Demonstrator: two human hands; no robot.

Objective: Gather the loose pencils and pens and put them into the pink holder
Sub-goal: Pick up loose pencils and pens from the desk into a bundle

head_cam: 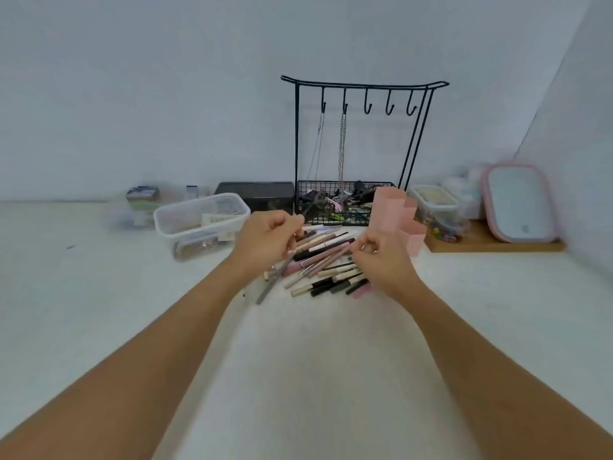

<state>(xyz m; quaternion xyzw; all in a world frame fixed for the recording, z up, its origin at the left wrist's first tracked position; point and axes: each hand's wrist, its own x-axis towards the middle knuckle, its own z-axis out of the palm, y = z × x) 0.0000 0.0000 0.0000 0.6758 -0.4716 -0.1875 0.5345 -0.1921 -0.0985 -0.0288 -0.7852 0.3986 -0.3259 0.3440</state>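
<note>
- Barely begun, by the look of it: nothing seen standing in the pink holder (394, 215), though its openings face away and the inside stays hidden.
- Still heaped on the white table (99, 293), near centre: the pile of loose pencils and pens (326, 260), lying crosswise and overlapping, just left of and nearer than the holder.
- Left hand (265, 242) at the left edge of the pile, fingers curled, pinching a long grey pencil (277, 277) that slants down and toward the near-left, its lower end at or close to the table.
- Right hand (381, 257) at the right side of the pile, fingers curled and tips bunched over a slim pinkish stick; whether actually gripped or only touched, cannot tell through the blur.
- Left to do, judging from this: nearly everything — bunch the sticks, lift, drop upright into the holder to the far right.
- Materials: holder of matte pink plastic, faceted tubes of stepped heights joined together; sticks slim and round, in black, cream, pink and grey, some with glossy caps, likely to roll.
- Behind, far side: black wire rack (361, 91) with hooks and thin hanging chains above a mesh basket; clear plastic tub (202, 220) to the left, rounded corners; wooden tray (491, 244) to the right bearing a pink-rimmed box.
</note>
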